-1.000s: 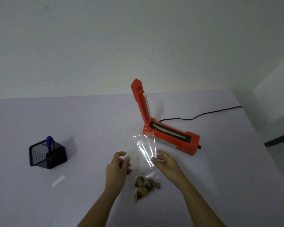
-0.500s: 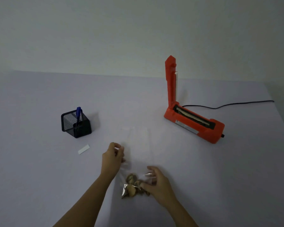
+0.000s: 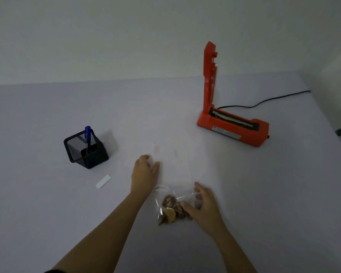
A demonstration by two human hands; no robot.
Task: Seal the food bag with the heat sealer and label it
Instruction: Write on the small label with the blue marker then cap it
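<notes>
Left hand lies flat and open on the clear plastic food bag on the white table; right hand, fingers spread, presses its filled end. Orange heat sealer stands open beyond, well apart; black mesh pen holder and white paper label sit left.

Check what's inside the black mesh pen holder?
Black mesh pen holder: one blue pen stands in it, cap above the rim. Nothing else shows through the mesh, but its dark lower part hides the bottom.

Pretty dim, bluish cast. Soft shadow right of my pen cup. Wide-angle bends edges, pic slightly soft.
</notes>
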